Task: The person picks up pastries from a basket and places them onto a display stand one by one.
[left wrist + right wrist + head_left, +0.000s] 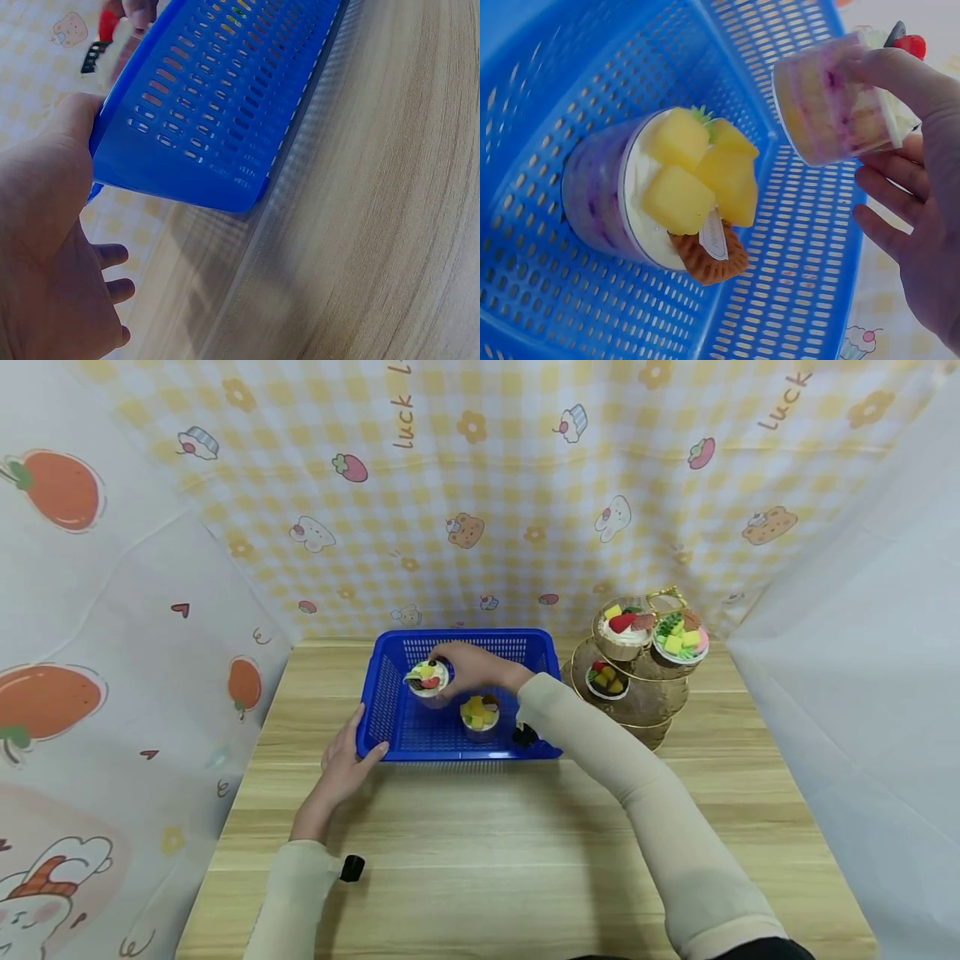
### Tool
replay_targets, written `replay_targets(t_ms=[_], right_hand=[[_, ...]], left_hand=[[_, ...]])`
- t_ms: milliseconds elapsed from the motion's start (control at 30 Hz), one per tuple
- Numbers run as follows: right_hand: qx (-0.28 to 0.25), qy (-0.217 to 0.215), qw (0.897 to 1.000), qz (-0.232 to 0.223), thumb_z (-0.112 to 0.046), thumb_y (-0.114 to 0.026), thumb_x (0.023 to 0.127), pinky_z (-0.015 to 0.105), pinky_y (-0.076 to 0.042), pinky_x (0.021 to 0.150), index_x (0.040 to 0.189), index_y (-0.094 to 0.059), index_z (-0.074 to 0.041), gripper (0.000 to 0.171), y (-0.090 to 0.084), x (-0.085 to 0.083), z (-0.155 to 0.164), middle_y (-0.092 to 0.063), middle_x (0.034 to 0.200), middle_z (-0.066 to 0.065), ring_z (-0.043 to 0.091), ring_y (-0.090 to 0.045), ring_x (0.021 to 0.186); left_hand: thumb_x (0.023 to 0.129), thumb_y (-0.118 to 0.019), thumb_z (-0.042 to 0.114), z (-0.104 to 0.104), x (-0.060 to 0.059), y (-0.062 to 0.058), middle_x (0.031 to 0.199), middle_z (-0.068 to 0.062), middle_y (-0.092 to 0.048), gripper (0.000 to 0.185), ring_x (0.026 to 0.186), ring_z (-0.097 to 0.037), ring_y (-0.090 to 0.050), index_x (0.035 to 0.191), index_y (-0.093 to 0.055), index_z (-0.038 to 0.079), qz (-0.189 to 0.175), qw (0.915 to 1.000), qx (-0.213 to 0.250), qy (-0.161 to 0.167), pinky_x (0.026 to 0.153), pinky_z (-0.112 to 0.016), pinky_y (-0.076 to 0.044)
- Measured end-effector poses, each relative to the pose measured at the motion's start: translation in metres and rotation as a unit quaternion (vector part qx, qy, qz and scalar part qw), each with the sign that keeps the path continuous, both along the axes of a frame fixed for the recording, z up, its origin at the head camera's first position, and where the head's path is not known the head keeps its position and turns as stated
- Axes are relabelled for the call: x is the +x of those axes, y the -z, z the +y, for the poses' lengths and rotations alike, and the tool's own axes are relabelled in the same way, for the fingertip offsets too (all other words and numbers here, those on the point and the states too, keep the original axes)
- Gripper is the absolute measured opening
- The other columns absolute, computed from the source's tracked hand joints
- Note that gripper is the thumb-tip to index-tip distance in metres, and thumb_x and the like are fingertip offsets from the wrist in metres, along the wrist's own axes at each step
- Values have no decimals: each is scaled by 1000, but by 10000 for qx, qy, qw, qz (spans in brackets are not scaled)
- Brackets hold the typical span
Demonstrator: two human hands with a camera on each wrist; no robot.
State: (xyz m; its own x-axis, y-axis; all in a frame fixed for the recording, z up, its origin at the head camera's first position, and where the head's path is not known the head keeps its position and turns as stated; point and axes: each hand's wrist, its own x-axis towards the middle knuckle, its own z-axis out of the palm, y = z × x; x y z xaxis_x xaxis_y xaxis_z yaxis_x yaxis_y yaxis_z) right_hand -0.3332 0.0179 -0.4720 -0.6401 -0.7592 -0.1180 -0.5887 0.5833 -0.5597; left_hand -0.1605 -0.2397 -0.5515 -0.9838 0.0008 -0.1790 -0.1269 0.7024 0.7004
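Observation:
My right hand grips a clear cake cup by its sides, thumb on one side and fingers on the other. Cream, red and yellow fruit pieces and a dark piece top this cup. It is above the left part of a blue perforated basket, tilted in the right wrist view. Inside the basket stands another cake cup, topped with yellow cubes and a brown biscuit. My left hand holds the basket's near left corner, its thumb at the rim; the left wrist view shows its other fingers outside the wall.
To the basket's right stands a tiered gold-rimmed stand. Its upper level bears a strawberry-topped cup and a green-and-yellow-topped cup; a dark fruit cup sits lower. Behind the wooden table hangs a yellow checked cloth.

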Motion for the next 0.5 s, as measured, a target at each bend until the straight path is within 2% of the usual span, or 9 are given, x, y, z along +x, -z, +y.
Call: replay_targets(t_ms=[167, 300, 500], right_hand=[[-498, 376, 9977, -273, -44, -81, 78, 36, -48, 105, 141, -49, -17, 76, -4, 4, 11, -58, 137, 1, 15, -56, 120], [-983, 745, 9910, -523, -43, -82, 78, 38, -48, 104, 142, -47, -18, 78, -9, 12, 21, -57, 137, 1, 15, -57, 120], [-1373, 1091, 9835, -450, -39, -82, 79, 41, -47, 105, 144, -46, -18, 77, -16, 29, 39, -57, 138, 3, 19, -55, 124]], left_hand=[[99, -49, 53, 1, 0, 0, 167, -20, -5, 84, 151, -48, -4, 159, 7, 32, 3, 10000, 15, 39, 115, -69, 0], [99, -48, 53, 0, 0, -1, 167, -21, -5, 84, 151, -48, -4, 159, 7, 32, 5, 10000, 64, 70, 115, -69, 1], [99, -49, 53, 1, 1, -2, 167, -21, -5, 85, 151, -49, -4, 159, 7, 32, 13, 9999, 91, 78, 115, -70, 1]])
